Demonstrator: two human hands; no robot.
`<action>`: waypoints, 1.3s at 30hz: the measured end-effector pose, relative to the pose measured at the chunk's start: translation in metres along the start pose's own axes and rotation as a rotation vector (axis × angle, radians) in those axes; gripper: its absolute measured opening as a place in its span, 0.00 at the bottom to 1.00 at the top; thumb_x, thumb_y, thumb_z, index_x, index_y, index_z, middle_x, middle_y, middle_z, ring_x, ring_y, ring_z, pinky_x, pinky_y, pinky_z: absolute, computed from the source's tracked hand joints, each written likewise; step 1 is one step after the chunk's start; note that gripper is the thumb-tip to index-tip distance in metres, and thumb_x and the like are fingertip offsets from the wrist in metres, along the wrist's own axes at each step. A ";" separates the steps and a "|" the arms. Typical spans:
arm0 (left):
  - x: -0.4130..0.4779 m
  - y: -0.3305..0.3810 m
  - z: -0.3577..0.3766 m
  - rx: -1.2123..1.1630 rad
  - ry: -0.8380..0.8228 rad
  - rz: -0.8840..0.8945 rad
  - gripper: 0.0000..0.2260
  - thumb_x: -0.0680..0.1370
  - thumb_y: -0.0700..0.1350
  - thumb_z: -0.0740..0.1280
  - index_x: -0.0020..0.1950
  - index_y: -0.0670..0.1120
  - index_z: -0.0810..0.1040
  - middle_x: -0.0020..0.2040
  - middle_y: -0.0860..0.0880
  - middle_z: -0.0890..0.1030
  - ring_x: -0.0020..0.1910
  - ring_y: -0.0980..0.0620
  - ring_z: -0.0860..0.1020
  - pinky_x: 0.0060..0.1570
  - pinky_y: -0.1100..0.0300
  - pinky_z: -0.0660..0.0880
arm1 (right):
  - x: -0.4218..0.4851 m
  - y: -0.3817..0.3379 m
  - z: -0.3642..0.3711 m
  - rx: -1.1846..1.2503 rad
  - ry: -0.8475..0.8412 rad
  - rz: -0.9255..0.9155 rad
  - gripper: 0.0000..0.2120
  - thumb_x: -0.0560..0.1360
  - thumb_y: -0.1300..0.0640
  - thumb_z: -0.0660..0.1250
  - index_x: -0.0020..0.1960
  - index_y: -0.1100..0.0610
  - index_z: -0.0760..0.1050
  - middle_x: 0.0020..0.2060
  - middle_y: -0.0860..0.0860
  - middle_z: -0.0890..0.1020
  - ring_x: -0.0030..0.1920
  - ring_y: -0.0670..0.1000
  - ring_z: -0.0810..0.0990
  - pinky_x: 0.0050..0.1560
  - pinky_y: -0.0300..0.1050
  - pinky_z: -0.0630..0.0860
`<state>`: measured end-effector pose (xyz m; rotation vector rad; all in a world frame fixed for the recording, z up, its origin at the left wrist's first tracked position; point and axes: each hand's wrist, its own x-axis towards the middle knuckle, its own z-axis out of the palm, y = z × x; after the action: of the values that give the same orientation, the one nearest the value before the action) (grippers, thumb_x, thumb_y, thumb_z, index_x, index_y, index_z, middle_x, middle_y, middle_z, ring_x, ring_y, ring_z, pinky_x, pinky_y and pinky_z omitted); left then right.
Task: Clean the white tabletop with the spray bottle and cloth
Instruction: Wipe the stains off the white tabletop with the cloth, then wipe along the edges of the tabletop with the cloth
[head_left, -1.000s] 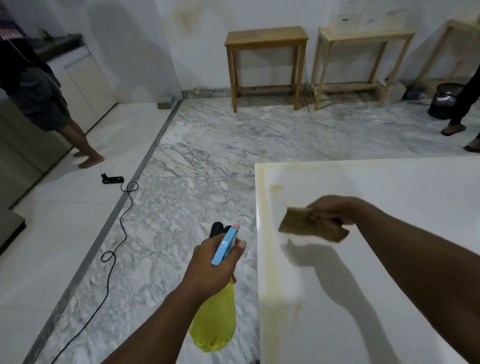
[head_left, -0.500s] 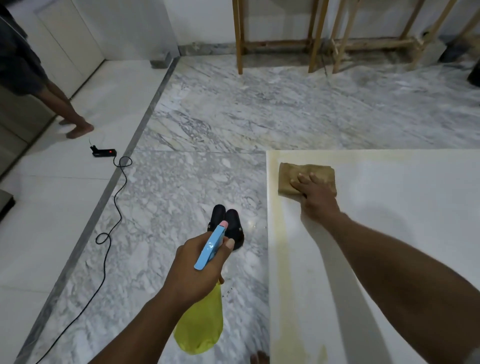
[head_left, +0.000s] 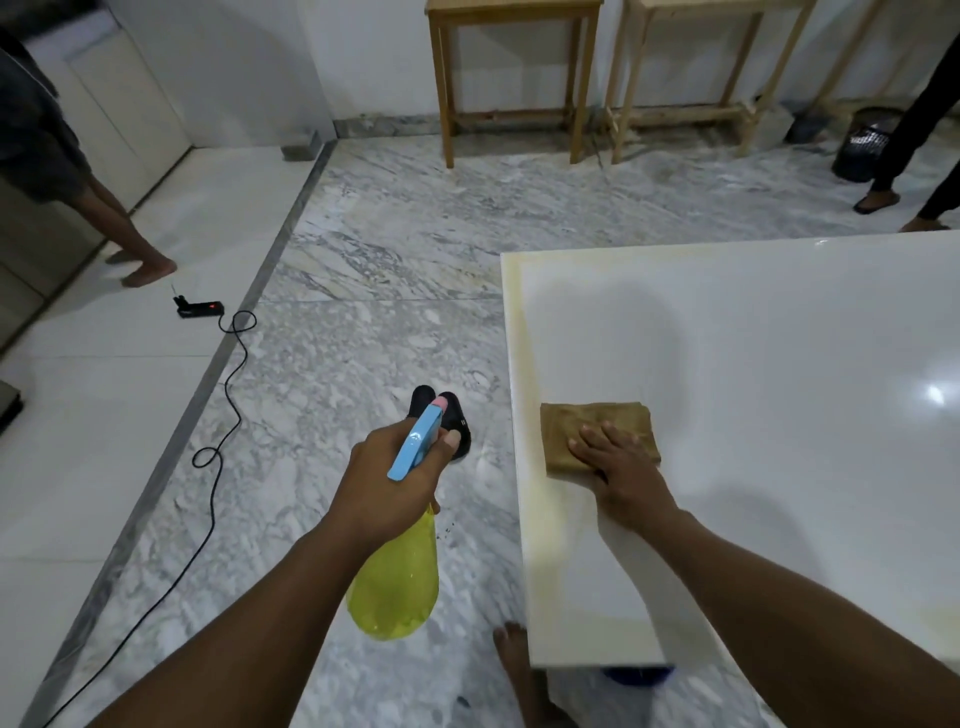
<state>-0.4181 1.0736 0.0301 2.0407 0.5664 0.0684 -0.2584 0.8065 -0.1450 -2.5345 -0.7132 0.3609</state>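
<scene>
Brown cloth (head_left: 597, 431): soft, likely light, pressed flat on the desk (head_left: 753, 364) by the outspread right grip (head_left: 618, 467); spray bottle (head_left: 395, 587) clasped at its neck by the left grip (head_left: 395, 478).

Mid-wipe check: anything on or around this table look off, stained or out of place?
Yes. A yellowish stain band runs along the left edge of the white tabletop and across its far edge, beside the cloth under the right hand. A loose black cable loops across the floor, a possible trip risk.
</scene>
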 end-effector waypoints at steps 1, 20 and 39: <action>-0.022 -0.001 -0.001 -0.013 0.002 0.003 0.17 0.79 0.58 0.72 0.51 0.43 0.82 0.43 0.37 0.84 0.34 0.40 0.85 0.44 0.39 0.84 | -0.028 -0.004 0.005 0.004 0.002 0.001 0.24 0.80 0.60 0.62 0.74 0.44 0.68 0.77 0.44 0.63 0.80 0.51 0.53 0.77 0.55 0.43; -0.123 0.013 -0.041 0.030 -0.010 0.090 0.27 0.74 0.66 0.68 0.56 0.43 0.82 0.43 0.38 0.84 0.39 0.36 0.84 0.46 0.37 0.83 | -0.138 -0.085 -0.115 0.974 -0.221 0.504 0.12 0.77 0.64 0.63 0.58 0.62 0.80 0.53 0.63 0.84 0.52 0.63 0.83 0.49 0.57 0.81; 0.046 0.061 -0.010 0.204 -0.310 0.231 0.24 0.80 0.59 0.68 0.40 0.38 0.75 0.35 0.39 0.80 0.30 0.53 0.73 0.33 0.65 0.69 | 0.016 -0.153 -0.147 1.869 -0.128 0.556 0.27 0.76 0.52 0.66 0.70 0.65 0.72 0.61 0.63 0.79 0.58 0.62 0.79 0.59 0.54 0.76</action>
<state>-0.3576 1.0764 0.0778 2.2519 0.1469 -0.1734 -0.2548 0.8751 0.0566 -0.8135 0.3492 0.8237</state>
